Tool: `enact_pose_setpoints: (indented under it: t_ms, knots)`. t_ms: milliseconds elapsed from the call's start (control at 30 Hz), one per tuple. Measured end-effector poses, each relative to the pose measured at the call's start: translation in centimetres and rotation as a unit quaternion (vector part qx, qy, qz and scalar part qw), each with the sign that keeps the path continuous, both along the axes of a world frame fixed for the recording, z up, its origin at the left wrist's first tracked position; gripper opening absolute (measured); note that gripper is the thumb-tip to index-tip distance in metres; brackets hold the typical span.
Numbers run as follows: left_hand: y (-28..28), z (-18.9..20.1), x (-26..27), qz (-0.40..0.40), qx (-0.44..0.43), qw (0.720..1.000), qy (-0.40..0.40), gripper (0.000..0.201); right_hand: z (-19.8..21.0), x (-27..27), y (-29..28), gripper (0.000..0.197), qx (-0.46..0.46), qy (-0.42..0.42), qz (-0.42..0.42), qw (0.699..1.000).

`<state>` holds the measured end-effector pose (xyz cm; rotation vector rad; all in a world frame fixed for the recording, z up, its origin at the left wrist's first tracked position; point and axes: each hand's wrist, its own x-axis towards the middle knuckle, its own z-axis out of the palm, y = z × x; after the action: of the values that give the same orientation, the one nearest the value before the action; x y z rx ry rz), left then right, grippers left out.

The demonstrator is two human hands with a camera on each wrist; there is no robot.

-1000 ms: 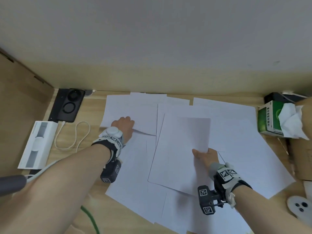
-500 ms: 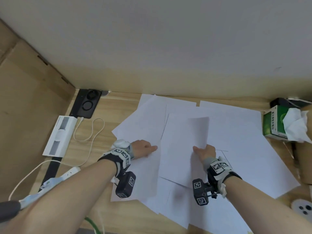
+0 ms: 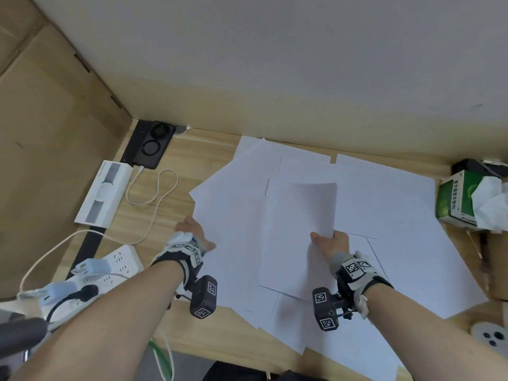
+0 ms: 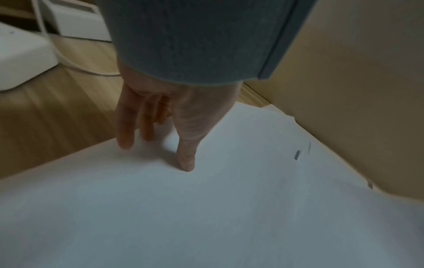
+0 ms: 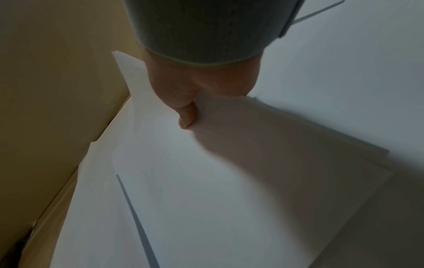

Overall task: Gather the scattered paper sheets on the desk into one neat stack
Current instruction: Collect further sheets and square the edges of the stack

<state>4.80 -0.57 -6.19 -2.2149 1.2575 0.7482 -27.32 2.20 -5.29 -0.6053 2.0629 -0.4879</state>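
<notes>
Paper sheets [image 3: 384, 204] spread over the middle of the desk [image 3: 176, 155], your right hand [image 3: 331, 242] pinching a few sheets [image 3: 310, 207] at 6 o'clock, your left hand [image 3: 193, 232] flat at 9 o'clock, fingers [image 4: 125, 125] straight on paper, tissue box [image 3: 453, 199] at 3 o'clock.

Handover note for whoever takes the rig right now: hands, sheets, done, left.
Left hand: open, straight fingers pressing the left edge of the loose white paper sheets on the light wooden desk.
Right hand: pinching a small lifted bundle of white sheets above the middle of the spread.
Done: a few sheets gathered into that bundle.
Left: most sheets lie fanned and overlapping, from the back wall to the near edge; pull them in and square up one stack.
</notes>
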Motion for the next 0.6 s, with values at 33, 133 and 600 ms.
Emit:
enact_pose_setpoints:
  t_ms: [33, 133, 600]
  knots:
    - [0.0, 0.5, -0.2, -0.005, 0.011, 1.0, 0.0, 0.088, -0.2, 0.3, 0.1, 0.013, 0.002, -0.007, 0.009, 1.0]
    - [-0.1, -4.6, 1.3, 0.049, -0.021, 0.997, 0.054, 0.107, -0.2, 1.5, 0.5, 0.014, 0.007, -0.033, 0.032, 0.999]
    - [2.0, -1.6, 0.3, 0.019, -0.063, 0.992, 0.112, 0.095, 0.0, 8.5, 1.2, 0.04, -0.001, -0.16, 0.089, 0.983]
